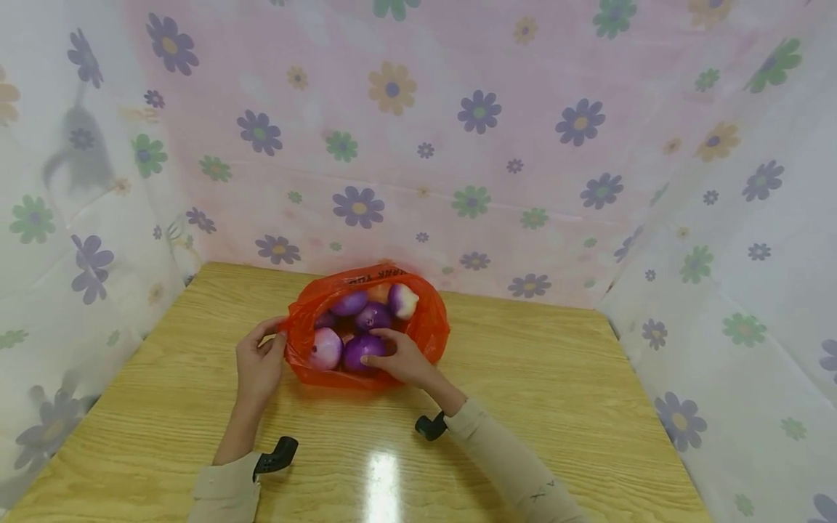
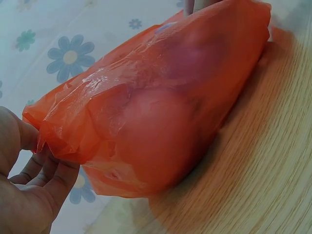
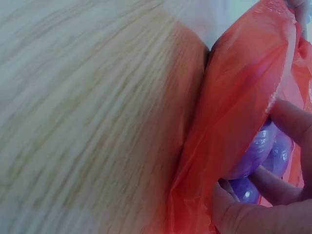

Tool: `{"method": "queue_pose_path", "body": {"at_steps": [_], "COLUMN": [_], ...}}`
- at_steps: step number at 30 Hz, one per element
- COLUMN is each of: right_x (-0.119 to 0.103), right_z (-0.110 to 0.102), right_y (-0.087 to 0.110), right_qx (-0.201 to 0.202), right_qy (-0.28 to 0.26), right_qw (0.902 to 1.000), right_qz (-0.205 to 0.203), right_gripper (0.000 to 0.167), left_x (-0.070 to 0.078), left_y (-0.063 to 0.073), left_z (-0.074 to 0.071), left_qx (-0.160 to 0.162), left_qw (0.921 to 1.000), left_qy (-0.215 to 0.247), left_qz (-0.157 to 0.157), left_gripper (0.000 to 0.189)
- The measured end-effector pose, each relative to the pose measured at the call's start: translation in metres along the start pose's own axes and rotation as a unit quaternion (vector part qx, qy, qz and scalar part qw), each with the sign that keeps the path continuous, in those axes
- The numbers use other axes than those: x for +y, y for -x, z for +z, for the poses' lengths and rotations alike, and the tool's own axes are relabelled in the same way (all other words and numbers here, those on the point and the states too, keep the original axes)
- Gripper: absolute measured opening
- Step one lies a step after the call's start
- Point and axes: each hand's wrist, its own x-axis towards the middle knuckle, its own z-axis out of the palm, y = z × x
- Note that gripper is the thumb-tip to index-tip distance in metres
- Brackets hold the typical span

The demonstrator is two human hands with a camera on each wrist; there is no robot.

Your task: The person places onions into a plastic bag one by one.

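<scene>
An orange-red plastic bag [image 1: 434, 327] stands open at the top on the table, with black lettering on its far rim. Inside lie several purple onions, among them a paler pinkish one [image 1: 325, 350] at the front left and a white-tipped one [image 1: 402, 301] at the back right. My left hand [image 1: 257, 363] pinches the bag's left rim between thumb and fingers, as the left wrist view also shows. Reaching in over the near right rim, my right hand [image 1: 408, 359] grips a dark purple onion [image 1: 355, 352] with thumb and fingers. The bag's film partly veils the onions in the left wrist view.
The wood-grain table [image 1: 536, 392] extends around the bag. A flower-patterned cloth [image 1: 425, 145] hangs behind the table and along both sides. Black curved mounts [image 1: 280, 454] stick out from both wrists.
</scene>
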Motion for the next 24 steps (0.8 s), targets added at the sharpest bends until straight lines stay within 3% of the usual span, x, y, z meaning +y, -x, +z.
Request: {"method": "queue_pose_path", "body": {"at_steps": [13,24], "right_x": [-0.004,-0.011], "right_z": [0.009,0.014], "right_y": [-0.003,-0.008], "right_qx": [0.057,0.073], "right_qy": [0.009,-0.017], "right_qw": [0.9983,0.9972], "right_qz": [0.001,0.007], "right_gripper": [0.056,0.062], "left_x": [0.0,0.0], "left_y": [0.0,-0.001], "left_z": [-0.001,-0.003], "left_qx": [0.0,-0.002], "left_qw": [1.0,1.0], "left_qy": [-0.001,-0.007], "left_qz": [-0.002,-0.006], "left_gripper": [0.028,0.029]}}
